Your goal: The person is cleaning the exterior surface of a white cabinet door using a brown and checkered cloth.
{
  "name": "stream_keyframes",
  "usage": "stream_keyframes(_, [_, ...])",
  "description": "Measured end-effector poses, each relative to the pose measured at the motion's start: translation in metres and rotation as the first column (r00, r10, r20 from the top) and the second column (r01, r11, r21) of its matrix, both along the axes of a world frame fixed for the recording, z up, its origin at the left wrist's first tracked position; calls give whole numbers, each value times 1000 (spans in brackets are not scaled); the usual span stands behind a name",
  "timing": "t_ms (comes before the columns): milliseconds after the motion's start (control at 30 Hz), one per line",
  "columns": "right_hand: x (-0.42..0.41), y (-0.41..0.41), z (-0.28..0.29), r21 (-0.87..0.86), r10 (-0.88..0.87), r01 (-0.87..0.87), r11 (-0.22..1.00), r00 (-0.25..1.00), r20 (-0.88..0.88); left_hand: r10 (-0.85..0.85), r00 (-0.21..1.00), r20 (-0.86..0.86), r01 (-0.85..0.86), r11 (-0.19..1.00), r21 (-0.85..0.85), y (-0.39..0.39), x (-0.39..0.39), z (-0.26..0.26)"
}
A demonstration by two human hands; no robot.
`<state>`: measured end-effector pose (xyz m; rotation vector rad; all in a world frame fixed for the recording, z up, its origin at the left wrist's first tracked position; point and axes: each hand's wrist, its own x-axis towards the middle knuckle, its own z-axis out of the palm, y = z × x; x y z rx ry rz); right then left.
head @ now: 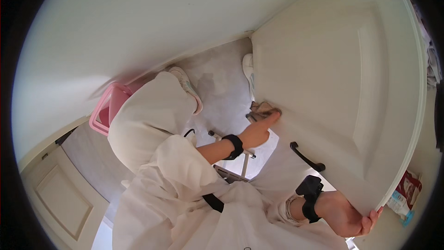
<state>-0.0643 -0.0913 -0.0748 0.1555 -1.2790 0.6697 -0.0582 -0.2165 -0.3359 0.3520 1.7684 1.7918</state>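
Reaching forward from the left, my left hand (256,134) presses a crumpled brown cloth (262,110) with dark patches against an edge of an open white panelled door (312,76). A finger lies extended over the cloth, and the other fingers are partly hidden. My right hand (347,215) grips the door's near corner, its fingertips curled round the edge. A black bow handle (307,157) is fixed to the door between my two hands. Both wrists wear black straps; the right one carries a small black device (309,185).
A pink plastic bin (100,114) stands by the wall at left, beside my bent knee. Below my left forearm is a metal-legged stool or frame (245,166). Beyond the door edge lie a blue-capped bottle (399,203) and a red packet (411,187). Another panelled door (66,198) is lower left.
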Motion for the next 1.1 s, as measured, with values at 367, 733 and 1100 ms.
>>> stream_keyframes(367, [-7, -35, 5, -242, 172, -180, 953, 984, -56, 496, 788, 365, -449, 868, -212, -6, 26, -230])
stream_keyframes(733, [-23, -25, 2, -31, 79, -81, 996, 996, -47, 352, 907, 231, -369, 929, 35, 51, 0, -141])
stream_keyframes(1100, [-21, -25, -1, -80, 159, -160, 984, 987, -28, 243, 968, -70, -250, 961, -121, 14, -54, -134])
